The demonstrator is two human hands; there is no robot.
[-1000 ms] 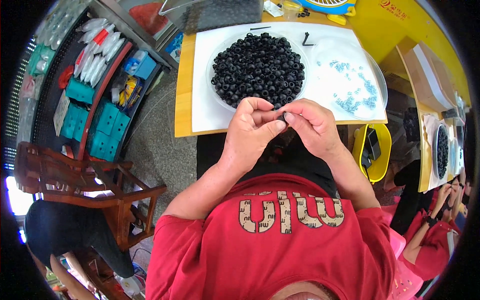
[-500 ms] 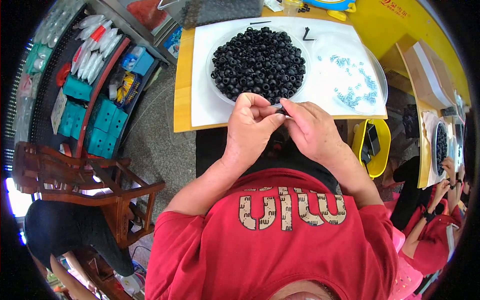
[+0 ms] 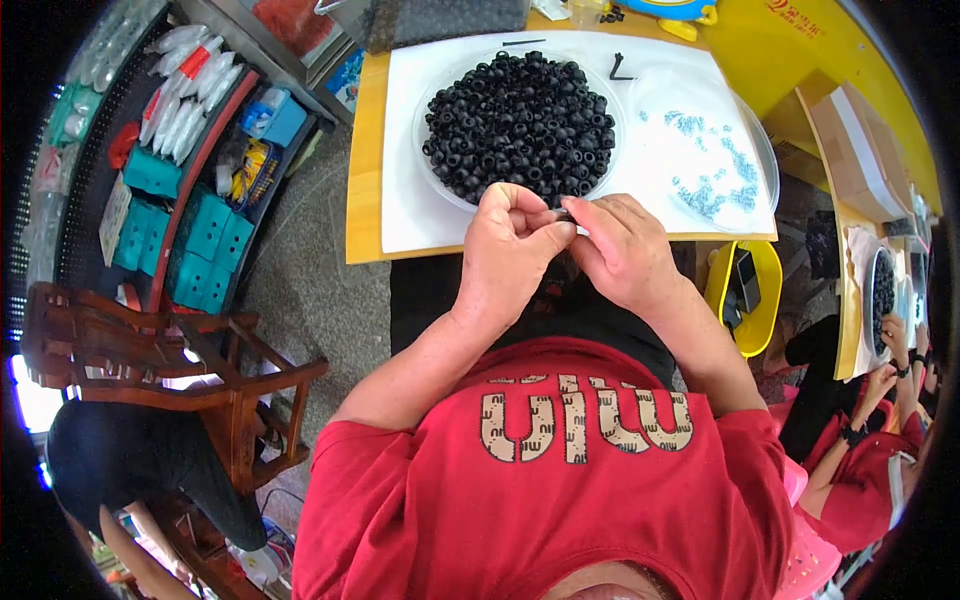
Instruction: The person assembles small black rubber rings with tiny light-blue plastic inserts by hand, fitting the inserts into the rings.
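One wooden worktable [image 3: 367, 160] spans the far centre, covered for the most part by one white sheet [image 3: 403, 205]. Two bare forearms extend from the near side, converging with elbows apart so that the hands meet at the table's near edge. The left hand [image 3: 510, 245] is angled to the far right, its fingers curled and its thumb laid across toward the forefinger. The right hand [image 3: 625, 245] is turned back upward, its fingers bent, bunched together and directed to the far left; its thumb is partly hidden. Two round clear dishes rest on the sheet: the left dish [image 3: 418, 160] carries a heap of black ring-shaped parts [image 3: 520, 125], too many to count; the right dish [image 3: 774, 170] carries scattered clear bluish pieces [image 3: 735, 195], likewise uncountable. One yellow bin [image 3: 765, 320] is positioned below the table's near right edge. One black L-shaped piece [image 3: 617, 75] and one thin black rod [image 3: 524, 42] lie at the sheet's far side. One small dark part [image 3: 566, 216] is located between the hands, just near of the left dish: left thumb and forefinger pinch it, and right fingertips touch it; whether these also grip cannot be determined.
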